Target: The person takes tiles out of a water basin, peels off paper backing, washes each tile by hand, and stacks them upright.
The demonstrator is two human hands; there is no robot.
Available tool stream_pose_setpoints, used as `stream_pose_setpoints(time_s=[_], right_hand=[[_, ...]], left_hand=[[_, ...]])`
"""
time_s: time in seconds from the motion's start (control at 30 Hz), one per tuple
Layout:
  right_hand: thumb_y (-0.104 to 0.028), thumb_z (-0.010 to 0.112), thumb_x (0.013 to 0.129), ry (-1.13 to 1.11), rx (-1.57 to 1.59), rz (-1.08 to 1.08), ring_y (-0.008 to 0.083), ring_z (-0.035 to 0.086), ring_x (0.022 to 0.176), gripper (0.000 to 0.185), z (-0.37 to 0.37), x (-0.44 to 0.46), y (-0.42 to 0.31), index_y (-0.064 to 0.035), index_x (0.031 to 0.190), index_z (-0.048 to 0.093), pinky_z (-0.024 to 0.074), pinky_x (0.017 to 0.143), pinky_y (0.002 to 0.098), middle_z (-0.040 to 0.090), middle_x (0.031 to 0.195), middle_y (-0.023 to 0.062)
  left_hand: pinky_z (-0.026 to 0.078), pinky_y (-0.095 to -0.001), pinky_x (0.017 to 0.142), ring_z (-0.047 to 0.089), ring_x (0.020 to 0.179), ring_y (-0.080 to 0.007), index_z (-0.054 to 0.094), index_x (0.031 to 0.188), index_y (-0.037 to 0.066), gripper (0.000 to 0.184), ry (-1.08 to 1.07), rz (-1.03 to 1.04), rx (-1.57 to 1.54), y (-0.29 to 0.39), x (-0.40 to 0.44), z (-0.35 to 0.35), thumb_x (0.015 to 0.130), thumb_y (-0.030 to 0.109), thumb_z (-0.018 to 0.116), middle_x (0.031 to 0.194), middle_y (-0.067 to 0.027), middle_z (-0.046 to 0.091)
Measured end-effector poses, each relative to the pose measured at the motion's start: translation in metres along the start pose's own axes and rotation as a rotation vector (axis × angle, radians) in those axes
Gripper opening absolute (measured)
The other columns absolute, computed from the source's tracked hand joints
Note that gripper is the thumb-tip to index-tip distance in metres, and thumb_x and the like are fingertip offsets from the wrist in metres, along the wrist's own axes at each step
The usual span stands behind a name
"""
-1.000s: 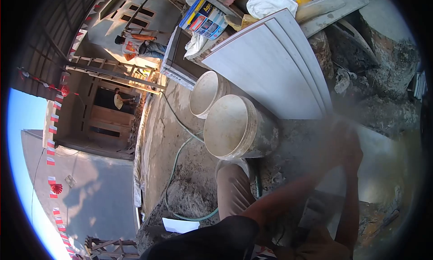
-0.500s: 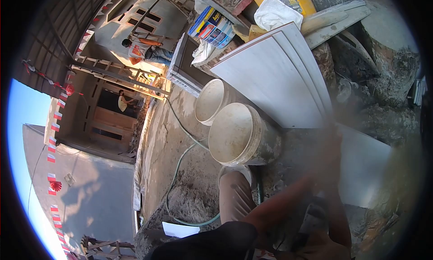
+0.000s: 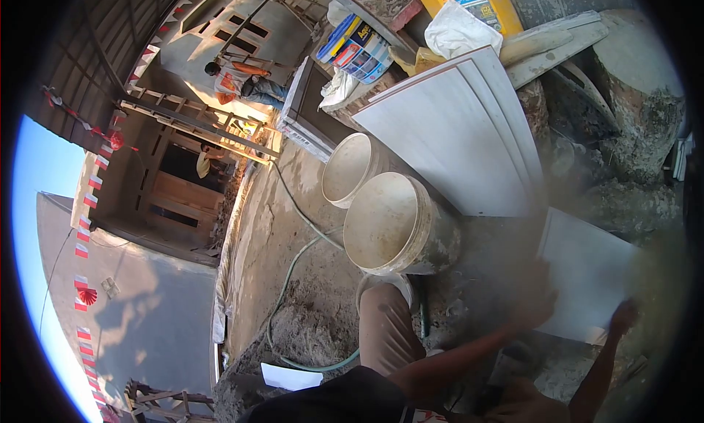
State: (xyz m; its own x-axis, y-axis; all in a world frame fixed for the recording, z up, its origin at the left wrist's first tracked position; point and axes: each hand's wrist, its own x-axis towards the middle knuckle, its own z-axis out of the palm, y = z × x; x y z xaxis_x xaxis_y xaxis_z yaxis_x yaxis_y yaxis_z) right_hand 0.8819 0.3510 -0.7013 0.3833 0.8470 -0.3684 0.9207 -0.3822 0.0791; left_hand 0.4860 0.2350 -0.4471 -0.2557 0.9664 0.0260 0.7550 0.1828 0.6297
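A white tile (image 3: 589, 272) lies flat on the ground at the lower right. My right hand (image 3: 623, 316) is at its lower right edge, with the fingers closed there. My left hand (image 3: 534, 305) rests at the tile's left edge, its fingers smeared by a hazy blur. Beside my left hand rises a stack of large white tiles (image 3: 447, 129), leaning in a fan. Below my left forearm is a grey shape (image 3: 511, 360) too blurred to name.
Two dirty buckets (image 3: 381, 225) (image 3: 347, 168) stand left of the tiles. A green hose (image 3: 282, 294) curves over rough ground. A paint pail (image 3: 357, 47), a yellow jerrycan (image 3: 499, 5) and wooden boards (image 3: 557, 45) sit at the top. Two people (image 3: 246, 82) (image 3: 205, 161) are farther off.
Both hands have come away from the tile's upper left corner. My left hand moved down along the left edge, and my right hand went across to the lower right edge.
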Motion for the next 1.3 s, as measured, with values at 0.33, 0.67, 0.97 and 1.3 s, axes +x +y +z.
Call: stream_pose_setpoints(time_s=[0.33,0.67,0.97,1.3], right_hand=[[-0.04,0.031,0.119,0.393,0.321,-0.656,0.0441,0.025,0.165,0.061,-0.114,-0.242,-0.156,-0.0074,0.17,0.035,0.0195,0.13,0.0651,0.03,0.178,0.0192],[-0.044,0.049,0.114,-0.011,0.66,0.246,0.0485,0.057,0.139,0.064,-0.006,-0.199,0.005,0.0026,0.158,0.049,0.0452,0.119,0.053,0.056,0.155,0.0286],[-0.024,0.079,0.099,0.225,0.789,-0.406,0.0352,0.065,0.134,0.069,0.037,-0.189,0.021,0.0011,0.157,0.052,0.0519,0.113,0.0431,0.065,0.146,0.0222],[-0.007,0.071,0.102,-0.419,1.462,-0.135,0.0214,0.066,0.112,0.072,-0.013,-0.251,-0.048,-0.0004,0.166,0.039,0.0566,0.099,0.0329,0.065,0.134,0.0129]], left_hand=[[0.029,-0.0635,0.123,0.032,0.148,-0.0568,0.03,0.165,-0.003,0.088,0.148,-0.1,-0.022,0.036,-0.01,0.027,0.095,0.025,0.076,0.167,-0.0375,0.024],[0.031,-0.0609,0.122,0.036,0.145,-0.0526,0.042,0.158,-0.002,0.078,0.143,-0.177,0.011,0.044,-0.001,0.021,0.095,0.028,0.077,0.162,-0.0334,0.035],[0.031,-0.0568,0.122,0.042,0.144,-0.0472,0.049,0.152,0.001,0.071,0.217,-0.231,-0.017,0.045,0.01,0.022,0.096,0.034,0.077,0.152,-0.029,0.047],[0.034,-0.054,0.121,0.045,0.142,-0.0425,0.053,0.149,0.001,0.068,0.174,-0.286,-0.057,0.047,0.016,0.013,0.097,0.035,0.078,0.147,-0.0248,0.052]])
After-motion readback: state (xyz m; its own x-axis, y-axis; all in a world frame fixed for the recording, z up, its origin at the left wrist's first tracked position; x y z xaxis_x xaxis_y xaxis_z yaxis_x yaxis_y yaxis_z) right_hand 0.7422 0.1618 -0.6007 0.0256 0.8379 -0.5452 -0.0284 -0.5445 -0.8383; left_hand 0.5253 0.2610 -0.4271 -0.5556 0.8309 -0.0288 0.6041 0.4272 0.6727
